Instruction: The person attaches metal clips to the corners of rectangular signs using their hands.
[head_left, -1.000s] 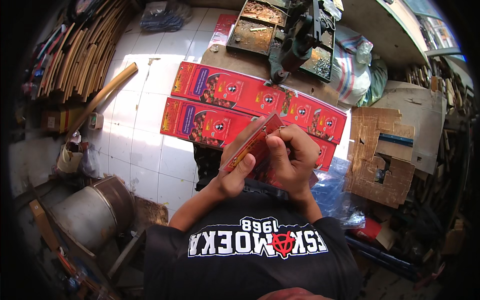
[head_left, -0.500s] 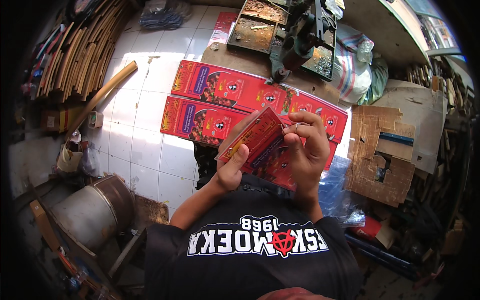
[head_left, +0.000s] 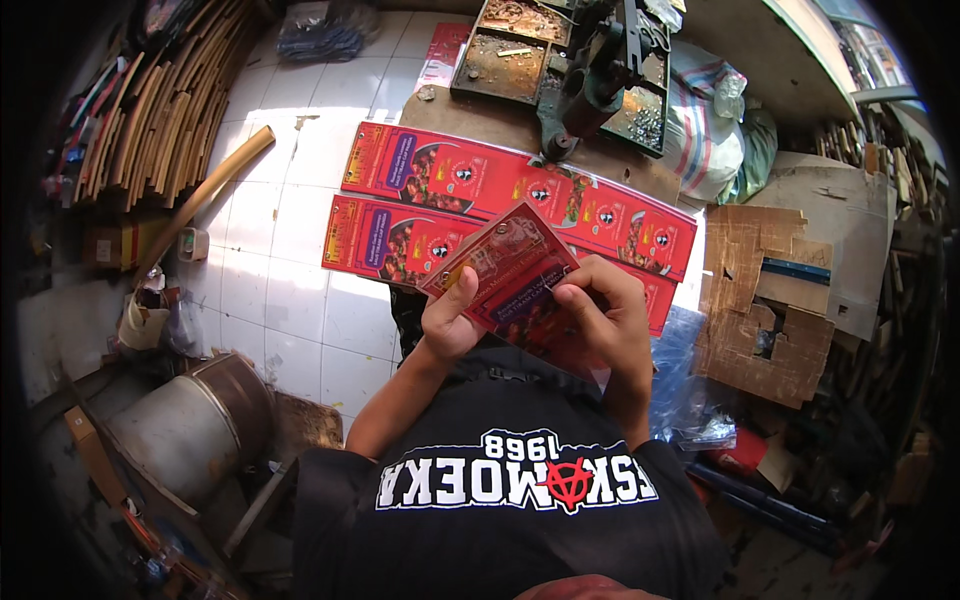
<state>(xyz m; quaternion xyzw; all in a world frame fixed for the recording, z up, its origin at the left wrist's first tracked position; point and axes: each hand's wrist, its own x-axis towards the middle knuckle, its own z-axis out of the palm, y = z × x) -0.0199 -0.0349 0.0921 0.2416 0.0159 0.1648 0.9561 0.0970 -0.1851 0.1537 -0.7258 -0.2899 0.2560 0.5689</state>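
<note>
In front of my chest is a glossy red printed sheet (head_left: 530,275), tilted, with a metal eyelet in its upper corner. My left hand (head_left: 452,315) grips its left edge, thumb on the printed face and fingers hidden underneath. At the sheet's right edge, my right hand (head_left: 610,310) has thumb and forefinger pinched together against it; a small pale mark shows by the fingertips. Beyond my hands lie two rows of similar long red panels, the far panel (head_left: 490,185) and the near panel (head_left: 400,238), which the held sheet partly covers.
A dark hand press (head_left: 590,100) stands beyond the panels, beside a compartment tray (head_left: 500,68) of small metal parts. White sacks (head_left: 700,130) and torn cardboard (head_left: 750,300) are at right. A metal drum (head_left: 190,430) lies at lower left, below a curved tube (head_left: 205,195).
The held sheet has turned flatter, showing more of its printed face. My right hand has come down, its fingers now curled at the sheet's edge; my left hand has shifted slightly left.
</note>
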